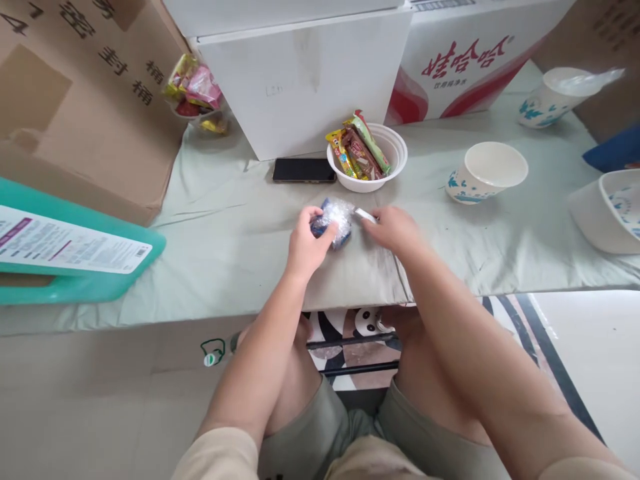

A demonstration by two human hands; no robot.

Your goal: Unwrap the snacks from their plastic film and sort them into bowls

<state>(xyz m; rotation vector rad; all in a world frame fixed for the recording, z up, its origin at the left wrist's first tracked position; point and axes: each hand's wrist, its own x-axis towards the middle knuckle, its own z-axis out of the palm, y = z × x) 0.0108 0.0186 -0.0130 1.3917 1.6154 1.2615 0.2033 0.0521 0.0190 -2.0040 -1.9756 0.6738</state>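
My left hand (311, 241) is closed round a small blue bundle in clear bubble wrap (336, 221), thumb on the near side and fingers on the far left. The bundle rests on or just above the cloth-covered table; I cannot tell which. In my right hand (393, 228) is a slim white tool that looks like a utility knife (367, 215). Its tip points left, at the right side of the bundle, touching or very close to it. My right fingers are wrapped round its handle, hiding much of it. What lies inside the wrap is hard to make out.
Beyond my hands stand a white bowl of wrapped snacks (399, 155) and a black phone (304, 170). A paper cup (493, 167) and a white container (595, 217) are to the right. Cartons (310, 87) line the back; a green jug (105, 283) is left.
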